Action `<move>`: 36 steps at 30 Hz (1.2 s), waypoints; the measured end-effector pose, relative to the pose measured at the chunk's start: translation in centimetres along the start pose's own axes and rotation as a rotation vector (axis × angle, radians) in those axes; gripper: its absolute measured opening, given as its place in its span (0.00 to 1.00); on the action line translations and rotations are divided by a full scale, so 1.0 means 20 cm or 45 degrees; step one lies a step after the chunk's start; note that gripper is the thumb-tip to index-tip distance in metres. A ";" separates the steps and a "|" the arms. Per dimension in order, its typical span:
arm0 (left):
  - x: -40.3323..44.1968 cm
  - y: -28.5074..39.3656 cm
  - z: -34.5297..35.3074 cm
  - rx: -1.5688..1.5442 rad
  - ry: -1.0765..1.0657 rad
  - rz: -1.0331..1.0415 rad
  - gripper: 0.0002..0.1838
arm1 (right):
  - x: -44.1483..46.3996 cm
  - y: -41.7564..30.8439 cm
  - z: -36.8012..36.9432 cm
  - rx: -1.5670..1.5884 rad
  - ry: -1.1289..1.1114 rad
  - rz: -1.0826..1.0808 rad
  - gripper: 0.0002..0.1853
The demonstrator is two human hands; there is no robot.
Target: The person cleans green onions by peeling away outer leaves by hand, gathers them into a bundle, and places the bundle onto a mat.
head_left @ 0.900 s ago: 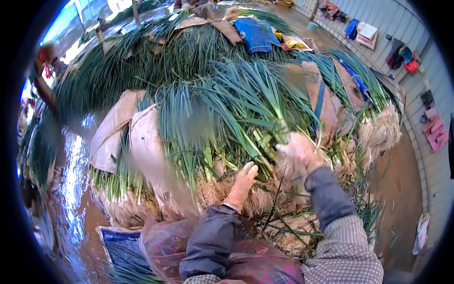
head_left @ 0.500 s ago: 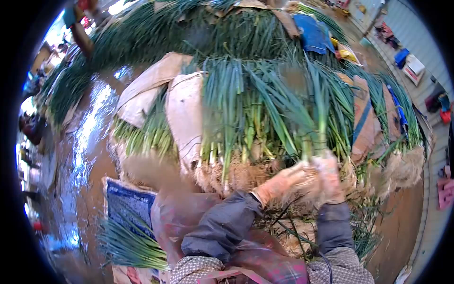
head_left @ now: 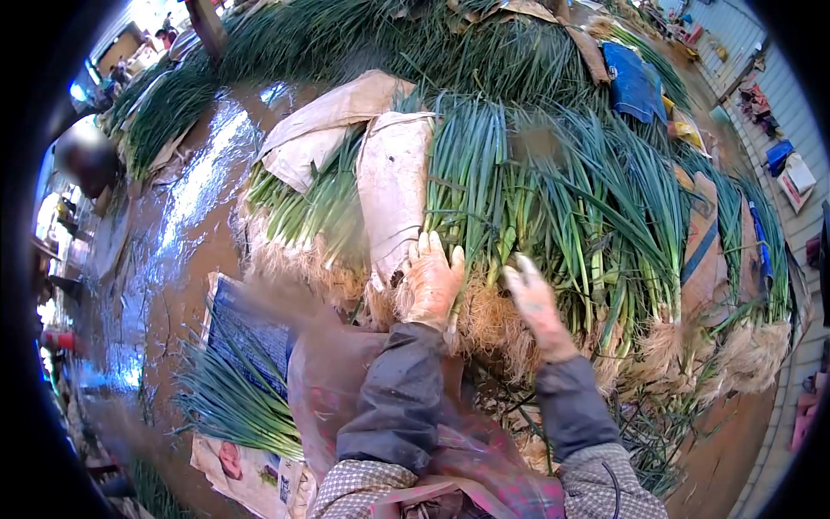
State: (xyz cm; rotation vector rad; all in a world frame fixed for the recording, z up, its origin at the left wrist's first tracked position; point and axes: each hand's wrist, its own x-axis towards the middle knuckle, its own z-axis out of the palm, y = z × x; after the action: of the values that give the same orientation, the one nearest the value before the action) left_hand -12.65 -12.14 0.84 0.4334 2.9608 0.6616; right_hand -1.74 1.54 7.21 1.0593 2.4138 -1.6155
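Observation:
My left hand (head_left: 434,278), in a soiled pale glove, lies on the stem bases of the green onions (head_left: 467,173), beside the lower end of a pale sack (head_left: 393,186). Its fingers are stretched out. To the right, my gloved right hand (head_left: 536,303) has its fingers extended over the same row and holds nothing that I can see. Tangled pale roots (head_left: 488,316) hang between the two hands. The onions lie side by side with their green tops pointing away from me.
Another long heap of green onions (head_left: 346,43) lies behind. A loose bunch (head_left: 238,402) rests on a blue sack (head_left: 251,320) at left. Wet brown floor (head_left: 194,208) shines beyond it. Trimmed leaves and debris (head_left: 648,441) lie near my right sleeve.
Both hands were together at the right around a few onions by their root ends. Those onions are released now. My left hand has moved left, and the hands are apart.

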 end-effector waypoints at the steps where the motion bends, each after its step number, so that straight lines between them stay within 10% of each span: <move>1: 0.02 -0.05 0.00 -0.072 0.017 -0.060 0.38 | 0.06 0.01 0.13 0.150 -0.055 0.016 0.32; 4: 0.12 -0.19 0.10 -0.073 0.065 -0.199 0.39 | 0.20 0.07 0.45 -0.029 0.269 -0.042 0.37; 12: 0.04 0.00 -0.21 -0.234 -0.455 -0.175 0.39 | 0.22 0.23 0.27 0.485 -0.236 0.072 0.49; 13: 0.03 0.00 -0.13 -0.192 -0.170 -0.075 0.39 | 0.16 0.10 0.20 0.554 -0.313 0.135 0.52; 23: 0.09 0.05 -0.09 -1.569 -0.752 -0.361 0.30 | 0.08 0.14 0.02 0.620 -0.299 -0.191 0.30; 32: -0.44 0.81 -0.36 -1.964 -0.812 0.771 0.22 | -0.41 0.03 -0.86 0.059 0.450 -0.456 0.19; 35: -0.56 1.01 -0.10 -2.039 -0.717 0.486 0.19 | -0.44 0.19 -1.21 -0.267 0.702 -0.372 0.16; 36: -0.57 1.01 0.00 -2.012 -1.108 0.078 0.15 | -0.41 0.28 -1.32 -0.392 0.741 -0.323 0.15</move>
State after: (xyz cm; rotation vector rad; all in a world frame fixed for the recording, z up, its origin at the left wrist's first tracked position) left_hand 3.37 2.02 9.62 0.4112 1.0527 1.8161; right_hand 16.04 20.51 18.03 1.3505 3.1442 -1.0148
